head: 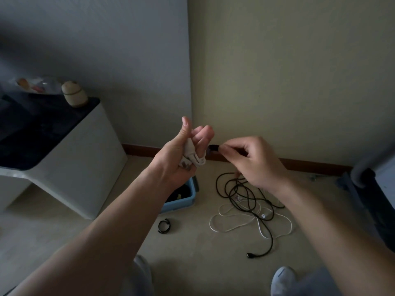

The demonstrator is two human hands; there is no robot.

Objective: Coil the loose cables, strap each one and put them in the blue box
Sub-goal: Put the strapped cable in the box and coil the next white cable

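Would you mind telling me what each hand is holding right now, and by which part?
The left hand grips a white coil, fingers curled round the bundle; the right hand pinches a black strap by its end.

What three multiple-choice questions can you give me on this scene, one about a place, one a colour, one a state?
1. Where does the spare black strap ring lie? A in the blue box; B on the floor; C on a chair.
2. What colour is the coiled cable in the left hand? A white; B black; C red.
3. What is the right hand doing? A hanging open; B pinching a black strap; C pressing the floor.
Answers: B, it rests on the floor beside the blue box; A, pale loops show in its grip; B, thumb and finger hold the strap.
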